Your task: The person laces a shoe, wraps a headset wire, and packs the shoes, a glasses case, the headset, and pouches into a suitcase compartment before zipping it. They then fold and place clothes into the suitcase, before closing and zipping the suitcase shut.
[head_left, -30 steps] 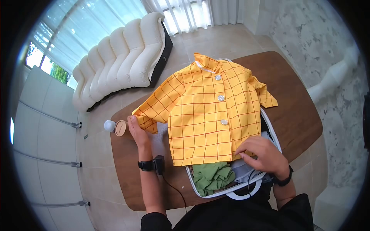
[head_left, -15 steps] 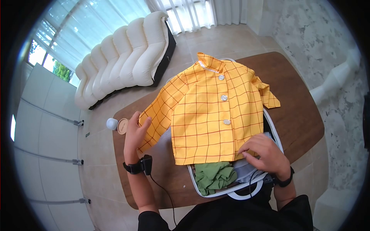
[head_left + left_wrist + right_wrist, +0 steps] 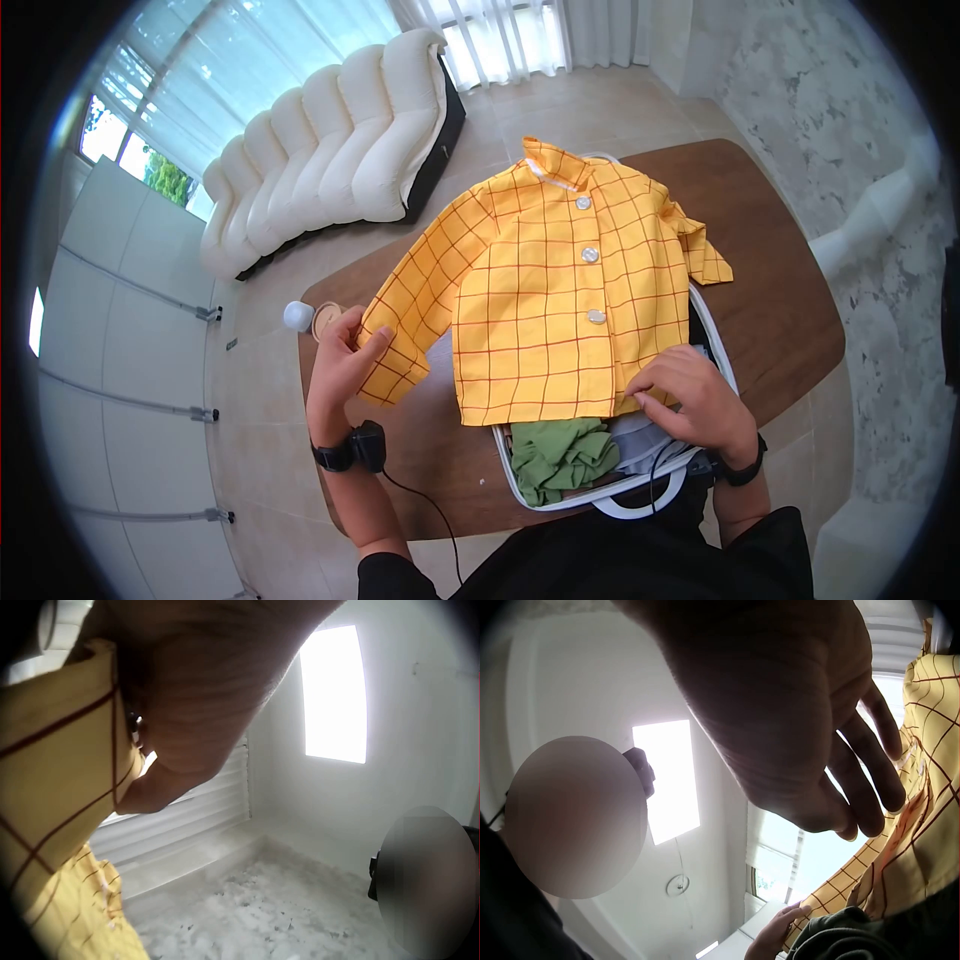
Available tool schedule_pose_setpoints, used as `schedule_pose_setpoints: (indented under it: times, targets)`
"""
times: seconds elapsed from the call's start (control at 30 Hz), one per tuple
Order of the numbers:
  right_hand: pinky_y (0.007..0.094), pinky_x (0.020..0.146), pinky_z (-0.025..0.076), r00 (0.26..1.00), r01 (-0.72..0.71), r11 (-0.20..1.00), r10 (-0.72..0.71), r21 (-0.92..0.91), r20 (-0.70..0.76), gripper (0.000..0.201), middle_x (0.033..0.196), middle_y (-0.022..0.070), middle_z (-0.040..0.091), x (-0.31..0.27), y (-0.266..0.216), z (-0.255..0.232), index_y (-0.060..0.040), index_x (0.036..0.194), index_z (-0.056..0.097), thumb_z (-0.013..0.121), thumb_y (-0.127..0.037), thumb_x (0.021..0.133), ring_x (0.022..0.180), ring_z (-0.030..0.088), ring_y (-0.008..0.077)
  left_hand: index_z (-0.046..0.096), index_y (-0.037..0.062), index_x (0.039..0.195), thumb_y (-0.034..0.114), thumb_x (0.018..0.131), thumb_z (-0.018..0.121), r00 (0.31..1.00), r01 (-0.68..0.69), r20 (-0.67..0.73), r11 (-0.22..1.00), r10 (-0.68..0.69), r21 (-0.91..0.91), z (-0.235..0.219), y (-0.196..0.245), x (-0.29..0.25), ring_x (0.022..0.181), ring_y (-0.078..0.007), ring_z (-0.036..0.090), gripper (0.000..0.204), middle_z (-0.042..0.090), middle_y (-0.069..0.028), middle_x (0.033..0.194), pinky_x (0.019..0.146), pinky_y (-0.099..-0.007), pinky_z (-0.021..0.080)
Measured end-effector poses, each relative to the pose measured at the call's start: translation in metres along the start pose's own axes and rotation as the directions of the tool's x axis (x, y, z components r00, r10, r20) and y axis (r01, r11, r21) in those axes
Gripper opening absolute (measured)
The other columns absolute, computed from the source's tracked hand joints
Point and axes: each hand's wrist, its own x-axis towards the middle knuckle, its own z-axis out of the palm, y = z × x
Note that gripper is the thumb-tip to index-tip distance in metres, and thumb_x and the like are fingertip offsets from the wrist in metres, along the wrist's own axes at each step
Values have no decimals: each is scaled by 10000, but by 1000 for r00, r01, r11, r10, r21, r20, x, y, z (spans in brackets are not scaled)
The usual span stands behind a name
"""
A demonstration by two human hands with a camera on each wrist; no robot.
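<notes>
A yellow shirt (image 3: 530, 300) with a red check and large pale buttons lies spread, front up, over an open white-rimmed suitcase (image 3: 716, 335). My left hand (image 3: 345, 365) pinches the edge of its left-side sleeve (image 3: 405, 320), thumb on top and fingers beneath. In the left wrist view, the checked cloth (image 3: 56, 742) runs into that hand's grasp. My right hand (image 3: 690, 395) hovers by the lower right hem with loosely bent fingers. The right wrist view shows those fingers (image 3: 862, 772) slightly spread beside the cloth, holding nothing. Green clothing (image 3: 560, 460) pokes out below the hem.
Under the suitcase is a brown wooden table (image 3: 760, 220). A round tan lid or container (image 3: 327, 322) and a small white object (image 3: 297, 316) sit near its left edge. A white sofa (image 3: 330, 150) stands beyond. A black cable (image 3: 430, 510) trails from my left wrist.
My left hand has come back toward my body and turned, drawing the sleeve, which was bent over at its end, out straighter. The right hand has stayed by the hem.
</notes>
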Motion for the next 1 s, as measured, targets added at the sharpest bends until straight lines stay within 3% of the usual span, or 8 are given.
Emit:
schedule_pose_setpoints:
  times: [0.17, 0.23, 0.37, 0.67, 0.77, 0.87, 0.93, 1.0]
  targets:
    - [399, 862, 479, 1000, -10, 1000, 10, -5, -17, 89, 917, 85, 707, -1, -3, 0, -50, 965, 696, 711, -75, 881, 911, 668, 284, 650, -15, 1003, 161, 958, 716, 997, -79, 9, 990, 79, 115, 33, 64, -1, 726, -78, 584, 193, 648, -24, 807, 674, -270, 485]
    - [400, 862, 478, 1000, -17, 1000, 17, -11, -18, 89, 919, 85, 707, -1, -4, -1, -50, 966, 697, 710, -75, 882, 914, 669, 283, 658, -46, 1023, 142, 945, 732, 977, -207, 96, 940, 188, 270, 55, 79, 0, 753, -118, 626, 217, 661, -60, 843, 699, -291, 506]
    - [400, 872, 482, 999, -31, 999, 30, -11, -16, 90, 923, 86, 706, -3, -5, -3, -51, 967, 700, 711, -77, 882, 923, 673, 285, 680, -15, 1021, 121, 888, 776, 909, -415, 201, 827, 365, 379, 111, 97, -10, 870, -350, 729, 213, 732, -182, 927, 770, -390, 567]
    - [407, 863, 500, 998, -58, 998, 58, -3, -2, 88, 923, 87, 707, -3, -3, -4, -54, 961, 701, 719, -85, 882, 916, 681, 291, 684, 23, 1015, 116, 899, 766, 869, -455, 362, 833, 338, 315, 145, 100, -28, 852, -328, 713, 170, 706, -135, 973, 761, -388, 574]
    - [406, 852, 506, 998, -40, 999, 39, 7, 41, 104, 929, 90, 710, 2, -3, -8, -56, 977, 704, 723, -90, 881, 916, 683, 295, 682, 31, 1067, 156, 924, 763, 808, -523, 422, 830, 412, 191, 145, 98, -29, 832, -296, 709, 206, 702, -122, 1015, 745, -367, 573]
    - [407, 836, 512, 989, -13, 1000, 11, 12, 146, 128, 924, 92, 711, 9, -7, -30, -59, 1005, 700, 721, -111, 889, 909, 684, 302, 657, 50, 1247, 220, 981, 728, 696, -394, 641, 918, 325, -39, 143, 103, -31, 867, -194, 689, 323, 694, -86, 1121, 760, -337, 560]
    - [409, 828, 515, 977, -2, 1000, 0, 6, 212, 138, 917, 93, 711, 20, -12, -50, -60, 1016, 695, 717, -129, 898, 903, 684, 307, 663, 45, 1241, 202, 981, 725, 673, -381, 642, 916, 367, -124, 140, 100, -29, 880, -183, 682, 310, 695, -81, 1113, 778, -324, 552]
    - [419, 823, 522, 976, 74, 927, 8, -368, 219, 150, 908, 105, 712, 38, -15, -66, -57, 1024, 679, 692, -164, 920, 893, 687, 316, 677, 28, 1192, 146, 981, 705, 693, -299, 609, 922, 386, -245, 133, 98, -27, 896, -165, 660, 243, 691, -75, 1075, 794, -305, 525]
